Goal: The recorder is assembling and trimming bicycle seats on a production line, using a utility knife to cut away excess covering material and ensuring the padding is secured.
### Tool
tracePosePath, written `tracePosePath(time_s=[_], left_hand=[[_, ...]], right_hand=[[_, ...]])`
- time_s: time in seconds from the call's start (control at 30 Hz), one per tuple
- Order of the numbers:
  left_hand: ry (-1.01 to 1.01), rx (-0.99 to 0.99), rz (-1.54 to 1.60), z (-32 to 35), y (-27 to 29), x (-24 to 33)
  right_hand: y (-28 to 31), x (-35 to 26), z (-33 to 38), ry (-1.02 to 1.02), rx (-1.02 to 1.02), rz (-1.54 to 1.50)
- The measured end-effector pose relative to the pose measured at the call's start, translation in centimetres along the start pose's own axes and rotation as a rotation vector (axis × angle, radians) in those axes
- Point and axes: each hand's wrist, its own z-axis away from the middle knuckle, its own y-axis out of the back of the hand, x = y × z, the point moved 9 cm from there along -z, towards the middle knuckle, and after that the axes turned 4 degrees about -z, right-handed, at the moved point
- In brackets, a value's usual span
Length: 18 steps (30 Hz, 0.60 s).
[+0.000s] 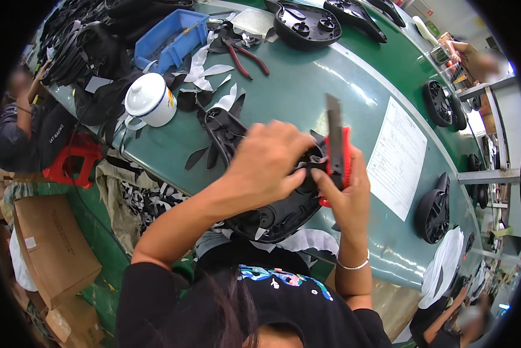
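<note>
A black saddle-shaped plastic shell [286, 214], its hollow underside facing up, lies in front of me at the table edge. My right hand [350, 194] is closed round a red utility knife [345, 159], whose wide blade points up and away from me. The right thumb presses near black material at the shell's right side. Over the shell's middle is my left hand [266, 159], slightly blurred, with fingers curled and the thumb close to the same edge. What it pinches is hidden. Black and white scraps lie round the shell.
A white enamel mug [150, 100], a blue bin [170, 40] and red-handled pliers [246, 60] stand or lie at the far left. Printed paper [396, 156] lies to the right. More black shells [433, 207] rest beyond. Cardboard boxes [55, 249] and a red stool [78, 159] are on the floor. Other people work nearby.
</note>
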Motion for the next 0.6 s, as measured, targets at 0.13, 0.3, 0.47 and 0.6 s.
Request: tracePosePath(time_s=[0.13,0.3,0.47,0.6], left_hand=[[-0.142,-0.034,-0.040,-0.5,-3.6,-0.1],[-0.012,-0.157,0.323,-0.6,-3.8,-1.4],[0.132,-0.196,0.422,-1.2,-4.0,-2.4],[0.605,0.211,1.409,0.0,-2.9,-7.0]], right_hand=[[2.0,0.9,1.3,0.107,0.004,0.092],[3.2,1.1,4.0,0.314,-0.213,0.486],[1.0,0.9,5.1,0.252,-0.273,0.827],[0.9,1.5,9.9,0.040,-0.196,0.838]])
